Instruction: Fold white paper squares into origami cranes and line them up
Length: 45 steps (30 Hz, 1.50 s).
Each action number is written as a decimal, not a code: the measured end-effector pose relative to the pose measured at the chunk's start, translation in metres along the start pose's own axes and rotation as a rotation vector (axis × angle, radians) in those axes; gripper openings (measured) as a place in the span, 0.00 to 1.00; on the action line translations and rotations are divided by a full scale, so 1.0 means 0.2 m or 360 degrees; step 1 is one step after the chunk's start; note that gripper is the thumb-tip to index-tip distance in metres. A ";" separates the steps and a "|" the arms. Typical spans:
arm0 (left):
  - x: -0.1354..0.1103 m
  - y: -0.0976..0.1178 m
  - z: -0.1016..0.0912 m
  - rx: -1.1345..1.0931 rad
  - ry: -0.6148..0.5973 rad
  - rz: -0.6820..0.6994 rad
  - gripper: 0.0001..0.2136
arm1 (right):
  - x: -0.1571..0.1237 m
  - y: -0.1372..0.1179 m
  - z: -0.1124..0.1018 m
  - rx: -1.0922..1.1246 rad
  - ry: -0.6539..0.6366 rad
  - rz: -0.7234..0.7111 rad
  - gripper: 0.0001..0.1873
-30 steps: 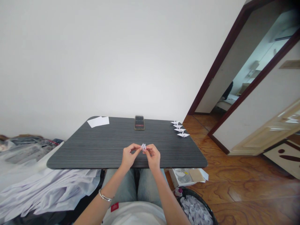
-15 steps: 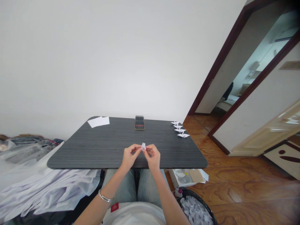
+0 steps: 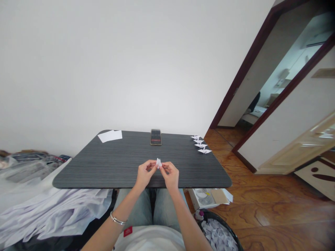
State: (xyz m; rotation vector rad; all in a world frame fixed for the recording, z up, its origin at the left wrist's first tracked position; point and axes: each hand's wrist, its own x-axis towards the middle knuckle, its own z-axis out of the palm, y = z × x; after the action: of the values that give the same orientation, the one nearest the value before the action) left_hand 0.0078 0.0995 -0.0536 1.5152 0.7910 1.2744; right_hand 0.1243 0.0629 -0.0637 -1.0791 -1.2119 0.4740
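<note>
A small folded piece of white paper (image 3: 158,162) is held just above the near edge of the dark grey table (image 3: 104,164). My left hand (image 3: 144,173) pinches it from the left with thumb and fingers closed. From the right, my right hand (image 3: 170,173) pinches it too, fingers curled. Both hands meet at the paper over my lap. A silver bracelet (image 3: 117,219) is on my left wrist.
Several folded white paper cranes (image 3: 201,144) stand in a row at the table's far right. A phone (image 3: 155,136) lies at the far middle, white sheets (image 3: 110,135) at the far left. A bin of paper scraps (image 3: 218,233) and a box (image 3: 209,197) sit on the wooden floor right.
The folded paper has tilted slightly left between my fingertips. Both hands stay in the same place.
</note>
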 end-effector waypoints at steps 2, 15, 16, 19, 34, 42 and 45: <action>0.00 0.00 0.00 0.0016 -0.0005 0.0022 0.09 | 0.00 -0.01 0.00 0.0000 -0.0007 0.0006 0.05; 0.01 0.05 0.00 -0.0297 -0.0081 -0.0070 0.07 | 0.01 -0.04 -0.02 0.0046 -0.0039 -0.0088 0.12; 0.01 0.05 -0.01 -0.0309 -0.0085 -0.0077 0.07 | 0.01 -0.04 -0.02 0.0035 -0.0029 -0.0104 0.11; 0.01 0.06 -0.01 -0.0346 -0.0106 -0.0091 0.07 | 0.00 -0.05 -0.02 0.0018 0.0059 -0.0157 0.08; 0.01 0.06 -0.01 -0.0355 -0.0168 -0.0080 0.07 | -0.02 -0.05 -0.02 -0.0094 0.0083 -0.0449 0.06; 0.01 0.06 -0.01 -0.0122 -0.0079 0.0044 0.06 | -0.02 -0.06 -0.03 -0.0105 0.0083 -0.0444 0.06; 0.01 0.05 -0.02 -0.0006 -0.0067 0.0122 0.06 | -0.01 -0.06 -0.03 -0.0123 0.0090 -0.0448 0.06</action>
State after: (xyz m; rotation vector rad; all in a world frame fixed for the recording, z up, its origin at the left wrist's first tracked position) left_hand 0.0042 0.0986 -0.0436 1.5771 0.7092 1.2951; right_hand 0.1258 0.0530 -0.0549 -0.9608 -1.3160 0.1800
